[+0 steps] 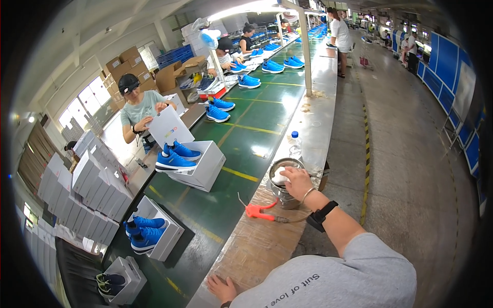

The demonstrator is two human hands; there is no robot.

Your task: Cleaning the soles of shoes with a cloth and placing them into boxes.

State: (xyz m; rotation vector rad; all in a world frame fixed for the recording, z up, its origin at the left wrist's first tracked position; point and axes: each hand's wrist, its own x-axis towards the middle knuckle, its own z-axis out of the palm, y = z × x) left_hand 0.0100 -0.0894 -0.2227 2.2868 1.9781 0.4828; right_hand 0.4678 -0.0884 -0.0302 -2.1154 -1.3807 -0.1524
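Observation:
My right hand (pixel 298 179) reaches into a round metal pot (pixel 280 191) on the taped workbench, its fingers closed on a white cloth (pixel 279 177) inside it. A black watch and a thin bracelet sit on that wrist. My left hand (pixel 222 287) lies flat on the bench's near edge, fingers apart and holding nothing. Between my hands lies a red-handled tool (pixel 259 211) with a thin metal tip and a hose.
A green conveyor belt (pixel 246 138) carries open white boxes with blue shoes (pixel 174 156), a second pair (pixel 145 231) nearer me. Across it a person (pixel 138 110) holds a white box lid (pixel 169 126). A water bottle (pixel 294 143) stands behind the pot. Stacked white boxes (pixel 87 195) fill the left.

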